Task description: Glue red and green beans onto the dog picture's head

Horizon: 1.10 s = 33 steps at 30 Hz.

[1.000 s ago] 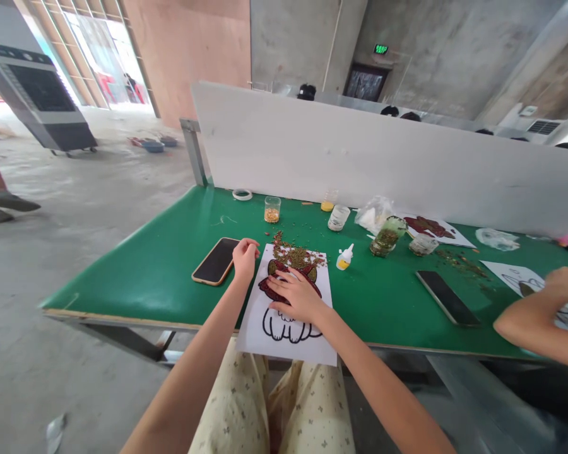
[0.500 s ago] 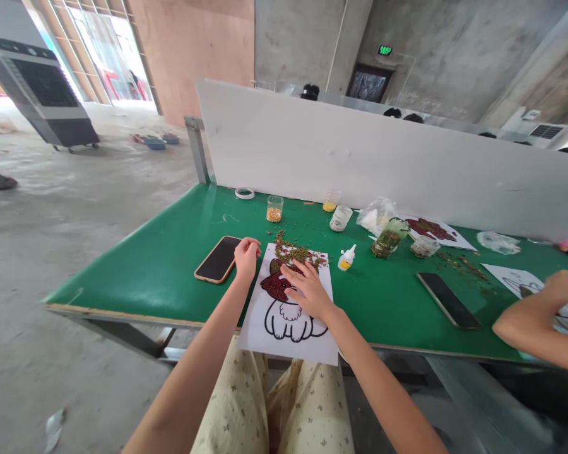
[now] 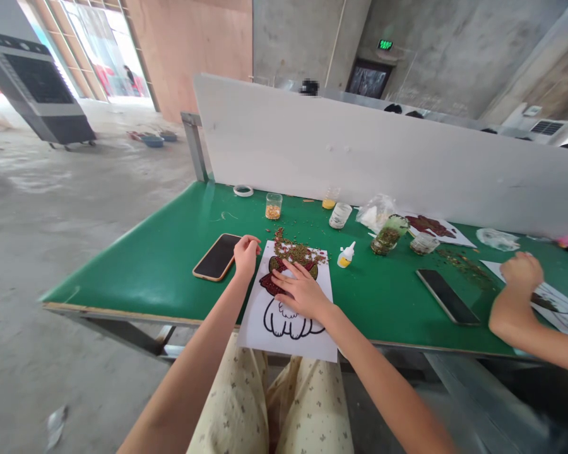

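Note:
A white sheet with a black animal outline (image 3: 289, 343) lies at the table's front edge, its head part covered in dark red and green grains. My right hand (image 3: 299, 289) rests flat over that grain-covered part, fingers spread, hiding some of it. Loose green and red grains (image 3: 298, 253) are heaped along the sheet's top. My left hand (image 3: 247, 253) lies with curled fingers between the sheet and a phone (image 3: 216, 256); whether it holds anything is hidden. A white glue bottle with a yellow label (image 3: 345, 256) stands right of the sheet.
On the green table (image 3: 137, 252) are a jar of orange kernels (image 3: 273, 207), a tape roll (image 3: 243, 190), a tilted jar of green grains (image 3: 389, 236) and a second phone (image 3: 447, 296). At the right, another person's hand (image 3: 522, 271) is over another drawing. A white partition (image 3: 360, 151) lines the back.
My right hand has shifted a little left and lies flatter over the picture. The other person's hand at the right has moved left. My left hand stays in place.

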Each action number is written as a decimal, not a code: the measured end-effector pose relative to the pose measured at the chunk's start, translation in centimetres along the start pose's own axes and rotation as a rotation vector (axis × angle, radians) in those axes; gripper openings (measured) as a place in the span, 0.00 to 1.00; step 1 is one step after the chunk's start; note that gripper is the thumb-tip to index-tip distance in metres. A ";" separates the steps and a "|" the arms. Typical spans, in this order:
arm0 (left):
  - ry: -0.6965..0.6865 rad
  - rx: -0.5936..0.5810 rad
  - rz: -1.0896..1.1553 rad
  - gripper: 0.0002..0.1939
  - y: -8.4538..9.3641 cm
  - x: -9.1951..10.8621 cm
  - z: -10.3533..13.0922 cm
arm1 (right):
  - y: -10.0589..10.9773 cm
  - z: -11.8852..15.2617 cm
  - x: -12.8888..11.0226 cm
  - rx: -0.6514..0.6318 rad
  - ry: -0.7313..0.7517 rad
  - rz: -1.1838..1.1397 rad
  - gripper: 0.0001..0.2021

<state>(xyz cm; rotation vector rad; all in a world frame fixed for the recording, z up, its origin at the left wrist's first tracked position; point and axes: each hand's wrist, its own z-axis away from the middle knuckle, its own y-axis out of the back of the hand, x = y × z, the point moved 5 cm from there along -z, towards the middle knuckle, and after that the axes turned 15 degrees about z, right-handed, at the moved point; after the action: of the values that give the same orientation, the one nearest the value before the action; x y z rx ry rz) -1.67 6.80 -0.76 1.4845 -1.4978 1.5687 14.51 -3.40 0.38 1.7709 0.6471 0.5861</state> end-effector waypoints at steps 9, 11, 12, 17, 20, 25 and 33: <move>-0.005 -0.010 0.003 0.07 -0.1 -0.2 -0.1 | 0.1 0.6 0.3 0.041 -0.026 -0.031 0.26; -0.007 -0.008 -0.003 0.07 -0.1 -0.2 -0.1 | 0.3 0.7 0.1 0.041 -0.007 -0.047 0.27; -0.007 -0.007 -0.005 0.07 -0.1 -0.2 -0.1 | 0.3 0.7 0.0 0.035 0.013 -0.053 0.27; 0.008 -0.007 0.004 0.07 -0.1 -0.3 -0.1 | -0.1 0.6 -0.7 -0.009 0.120 -0.044 0.24; 0.010 -0.008 0.008 0.07 -0.1 -0.4 -0.2 | -0.3 0.6 -0.8 -0.011 0.136 -0.061 0.24; 0.020 0.008 0.006 0.07 0.0 -0.5 -0.2 | 0.9 1.2 1.8 0.255 -0.146 -0.211 0.27; 0.058 0.061 0.068 0.06 0.3 -0.8 -0.5 | 1.2 7.3 10.1 0.634 -0.860 -0.531 0.14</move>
<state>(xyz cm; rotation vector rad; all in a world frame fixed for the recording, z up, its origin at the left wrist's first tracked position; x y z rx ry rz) -1.93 7.45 -1.49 1.4221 -1.4948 1.6961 26.92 -1.84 0.27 2.0583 0.6662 -0.8013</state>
